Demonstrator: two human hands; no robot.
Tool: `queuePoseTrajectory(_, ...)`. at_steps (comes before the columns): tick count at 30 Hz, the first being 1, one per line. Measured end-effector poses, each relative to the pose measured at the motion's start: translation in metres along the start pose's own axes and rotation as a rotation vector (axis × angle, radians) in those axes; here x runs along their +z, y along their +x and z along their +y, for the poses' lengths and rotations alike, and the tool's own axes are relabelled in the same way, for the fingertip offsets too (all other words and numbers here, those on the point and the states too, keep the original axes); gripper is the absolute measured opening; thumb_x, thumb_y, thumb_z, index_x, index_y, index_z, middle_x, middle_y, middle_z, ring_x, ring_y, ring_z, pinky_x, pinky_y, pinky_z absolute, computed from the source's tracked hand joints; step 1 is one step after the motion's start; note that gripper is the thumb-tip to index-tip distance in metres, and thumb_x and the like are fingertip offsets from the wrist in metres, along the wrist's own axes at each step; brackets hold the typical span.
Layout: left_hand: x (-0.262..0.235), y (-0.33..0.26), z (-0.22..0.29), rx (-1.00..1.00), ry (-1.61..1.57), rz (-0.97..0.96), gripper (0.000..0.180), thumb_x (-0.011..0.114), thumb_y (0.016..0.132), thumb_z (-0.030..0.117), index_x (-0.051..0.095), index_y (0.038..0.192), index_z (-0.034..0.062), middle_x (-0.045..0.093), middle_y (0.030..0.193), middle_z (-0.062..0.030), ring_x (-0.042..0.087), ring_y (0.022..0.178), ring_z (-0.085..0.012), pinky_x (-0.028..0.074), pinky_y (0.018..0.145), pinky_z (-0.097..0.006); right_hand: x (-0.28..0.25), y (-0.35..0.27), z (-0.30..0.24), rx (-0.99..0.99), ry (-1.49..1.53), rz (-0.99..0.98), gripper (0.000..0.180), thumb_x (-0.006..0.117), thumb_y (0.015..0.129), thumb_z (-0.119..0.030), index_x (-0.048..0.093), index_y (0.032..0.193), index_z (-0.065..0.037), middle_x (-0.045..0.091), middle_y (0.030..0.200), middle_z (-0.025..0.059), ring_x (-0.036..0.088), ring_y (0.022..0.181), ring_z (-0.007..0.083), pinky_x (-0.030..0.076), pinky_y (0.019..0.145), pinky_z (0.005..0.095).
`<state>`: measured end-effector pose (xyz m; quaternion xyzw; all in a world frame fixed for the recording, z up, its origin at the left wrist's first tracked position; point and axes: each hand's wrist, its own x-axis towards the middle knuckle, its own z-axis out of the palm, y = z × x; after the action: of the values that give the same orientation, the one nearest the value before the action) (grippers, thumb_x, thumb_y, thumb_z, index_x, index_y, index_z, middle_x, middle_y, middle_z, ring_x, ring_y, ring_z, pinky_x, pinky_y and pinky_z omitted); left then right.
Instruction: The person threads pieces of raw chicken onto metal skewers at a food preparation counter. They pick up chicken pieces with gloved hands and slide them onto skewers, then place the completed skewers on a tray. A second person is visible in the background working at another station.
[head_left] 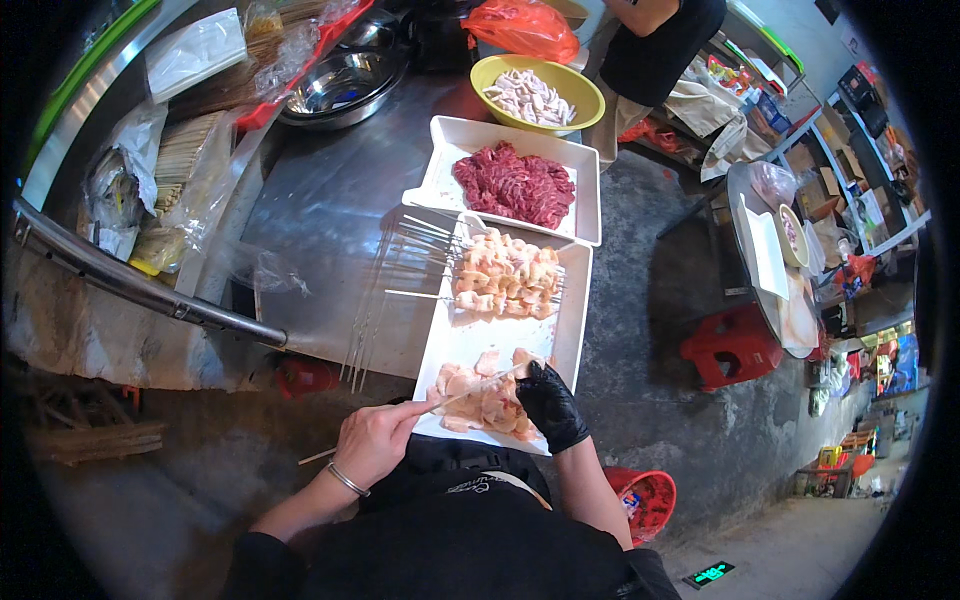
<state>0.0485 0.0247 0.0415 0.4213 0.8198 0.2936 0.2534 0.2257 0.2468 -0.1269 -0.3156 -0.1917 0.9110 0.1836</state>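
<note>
My bare left hand (372,442), with a bangle at its wrist, is closed around a thin wooden skewer (452,400). The skewer slants up to the right over loose pale meat pieces (470,405) in the near end of a white tray (574,330). At its far tip, my right hand (550,408) in a black glove pinches a piece of pale meat (526,358). Whether that piece is pierced I cannot tell. Threaded meat skewers (508,272) lie side by side in the tray's far half, their sticks poking out over its left edge.
Beyond stands another white tray (440,150) of sliced red meat (515,185), then a yellow bowl (596,105) of pale strips. Metal bowls (345,85) and bundled sticks (188,160) are at left. A red bucket (650,500) stands on the floor by my right arm. Another person (665,50) stands at the back.
</note>
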Motion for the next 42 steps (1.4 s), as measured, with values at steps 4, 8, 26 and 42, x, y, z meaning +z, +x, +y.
queuePoseTrajectory(4,0.000,0.000,-0.006,0.000,0.034,0.013,0.023,0.055,0.089,0.015,0.071,0.107,0.0150,0.068,0.083,-0.0183,0.066,0.074,-0.0340,0.052,0.066,-0.042,0.036,-0.017,-0.013,-0.038,-0.220,0.103,0.025,0.064,0.092,-0.018,0.061,0.113,-0.006,0.065,0.092,0.0012,0.063,0.082,0.0137,0.052,0.069,0.0244)
queuePoseTrajectory(8,-0.002,0.002,-0.007,0.007,0.067,-0.001,0.023,0.055,0.089,0.015,0.071,0.106,0.0157,0.067,0.082,-0.0185,0.066,0.073,-0.0348,0.052,0.065,-0.043,0.055,-0.030,-0.025,-0.170,-0.526,0.091,0.024,0.057,0.095,-0.016,0.062,0.115,-0.003,0.067,0.101,0.0066,0.065,0.088,0.0162,0.053,0.071,0.0252)
queuePoseTrajectory(26,-0.012,0.018,-0.026,-0.058,-0.198,-0.191,0.021,0.063,0.087,0.014,0.071,0.106,0.0129,0.070,0.081,-0.0133,0.067,0.068,-0.0220,0.050,0.064,-0.031,0.052,-0.036,-0.039,-0.053,-0.597,0.002,0.017,0.058,0.094,-0.011,0.064,0.107,-0.001,0.065,0.096,0.0036,0.062,0.084,0.0128,0.053,0.077,0.0278)
queuePoseTrajectory(42,0.005,0.031,-0.052,0.048,-0.313,-0.247,0.024,0.061,0.089,0.010,0.070,0.110,0.0126,0.068,0.077,-0.0104,0.058,0.062,-0.0125,0.047,0.061,-0.027,0.050,-0.045,-0.053,0.030,-0.653,0.064,0.022,0.065,0.090,-0.012,0.065,0.107,0.001,0.065,0.088,0.0063,0.063,0.075,0.0146,0.055,0.070,0.0279)
